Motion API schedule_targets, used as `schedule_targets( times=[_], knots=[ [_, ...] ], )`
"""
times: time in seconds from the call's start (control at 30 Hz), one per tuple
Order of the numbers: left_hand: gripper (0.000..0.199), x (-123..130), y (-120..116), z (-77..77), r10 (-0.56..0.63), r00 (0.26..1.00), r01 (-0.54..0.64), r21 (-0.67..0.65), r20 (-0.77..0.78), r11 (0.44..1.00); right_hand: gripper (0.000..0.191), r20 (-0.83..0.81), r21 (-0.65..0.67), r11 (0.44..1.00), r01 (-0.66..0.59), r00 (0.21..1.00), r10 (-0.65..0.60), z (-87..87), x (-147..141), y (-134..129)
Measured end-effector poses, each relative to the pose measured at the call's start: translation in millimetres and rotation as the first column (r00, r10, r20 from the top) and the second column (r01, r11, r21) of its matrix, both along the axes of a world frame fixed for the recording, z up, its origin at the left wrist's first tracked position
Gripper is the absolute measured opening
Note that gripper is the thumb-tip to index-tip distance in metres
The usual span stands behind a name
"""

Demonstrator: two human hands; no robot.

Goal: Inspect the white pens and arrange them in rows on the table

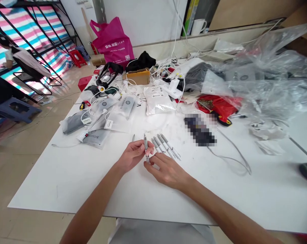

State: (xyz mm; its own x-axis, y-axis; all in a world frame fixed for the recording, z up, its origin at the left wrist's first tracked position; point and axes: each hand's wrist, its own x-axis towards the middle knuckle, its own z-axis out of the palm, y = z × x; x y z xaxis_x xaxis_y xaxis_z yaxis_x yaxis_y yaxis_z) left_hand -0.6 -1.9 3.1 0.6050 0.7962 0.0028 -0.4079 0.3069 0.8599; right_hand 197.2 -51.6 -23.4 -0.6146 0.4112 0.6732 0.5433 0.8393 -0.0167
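A grey-and-silver pen [146, 144] is held nearly upright above the white table [79, 189]. My left hand [131, 156] is closed around its upper part, with the thumb pressed along the barrel. At the pen's lower end, my right hand [166, 171] pinches with thumb and forefinger, and its other fingers are curled under. Several similar pens [166, 145] lie side by side just beyond my right hand. Behind my left hand the tip of another pen [133, 137] shows, and the rest of it is hidden.
Packaged items in plastic sleeves [100, 118] lie to the left, beside a white padded packet [158, 100]. A blurred dark object [199, 130] with a cable is to the right. Clear plastic bags [265, 78] heap up at the back right. A person [8, 51] sits at far left.
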Motion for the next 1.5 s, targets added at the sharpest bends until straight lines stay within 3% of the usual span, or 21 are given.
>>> schedule_targets(
  times=[0.2,0.33,0.43,0.53,0.63,0.7,0.77,0.87,0.93,1.0,1.03,1.17,1.23,1.3,1.37,1.43,1.5],
  knots=[
    [0.024,-1,0,-5.7,-0.054,0.999,0.054,-0.044,-0.003,0.998,0.022,-0.097,-0.073,0.997,-0.036,0.995,0.029,-0.4,-4,-3],
    [0.033,-1,1,-0.6,-0.02,0.997,0.018,-0.022,-0.074,1.0,0.012,-0.178,-0.152,0.983,-0.105,0.981,0.077,-2.8,-5,-3],
    [0.035,1,4,3.7,0.159,0.971,-0.158,0.025,-0.178,0.987,0.008,-0.197,-0.224,0.968,-0.115,0.978,0.07,-3.4,-4,-3],
    [0.032,3,8,4.6,0.399,0.885,-0.378,0.13,-0.24,0.917,0.015,-0.14,-0.283,0.957,-0.057,0.99,0.017,-4.5,-4,-1],
    [0.031,3,11,4.4,0.474,0.85,-0.447,0.163,-0.228,0.88,0.015,-0.14,-0.354,0.934,-0.054,0.99,0.004,-4.1,-3,1],
    [0.026,2,11,5.1,0.479,0.857,-0.445,0.195,-0.192,0.874,0.013,-0.212,-0.448,0.884,-0.136,0.976,0.043,-0.5,-2,0],
    [0.024,1,11,6.2,0.479,0.863,-0.44,0.229,-0.158,0.868,0.01,-0.321,-0.573,0.784,-0.241,0.945,0.056,5.9,-1,-3],
    [0.028,-1,12,7.0,0.448,0.881,-0.41,0.227,-0.154,0.883,0.006,-0.444,-0.721,0.602,-0.344,0.896,-0.02,15.8,-3,-9],
    [0.028,-1,12,7.0,0.444,0.871,-0.402,0.212,-0.21,0.891,0.008,-0.461,-0.769,0.539,-0.344,0.882,-0.095,18.1,-5,-11],
    [0.026,-1,12,7.4,0.459,0.832,-0.404,0.226,-0.311,0.886,0.01,-0.436,-0.778,0.554,-0.296,0.889,-0.137,15.4,-7,-11],
    [0.029,-2,12,8.1,0.466,0.807,-0.401,0.244,-0.362,0.883,0.01,-0.414,-0.762,0.59,-0.266,0.901,-0.128,12.7,-7,-9],
    [0.042,-6,24,11.6,0.527,0.681,-0.364,0.389,-0.509,0.846,0.026,-0.217,-0.534,0.839,-0.106,0.976,-0.014,2.1,5,7],
    [0.041,-10,35,10.3,0.573,0.585,-0.325,0.482,-0.573,0.814,0.029,-0.094,-0.398,0.915,0.069,0.989,-0.116,0.3,19,19],
    [0.039,-15,45,5.3,0.538,0.513,-0.222,0.501,-0.669,0.836,0.038,0.012,-0.349,0.903,0.25,0.965,-0.262,0.2,34,31],
    [0.035,-18,51,-2.5,0.554,0.419,-0.091,0.573,-0.72,0.814,0.041,0.106,-0.335,0.874,0.351,0.936,-0.335,-0.2,45,38],
    [0.031,-19,51,-11.8,0.588,0.367,0.021,0.639,-0.721,0.769,0.036,0.166,-0.332,0.859,0.391,0.92,-0.355,-1.3,49,41],
    [0.031,-18,49,-21.0,0.64,0.348,0.054,0.696,-0.685,0.716,0.03,0.199,-0.332,0.859,0.389,0.919,-0.34,-2.4,47,38]
  ],
)
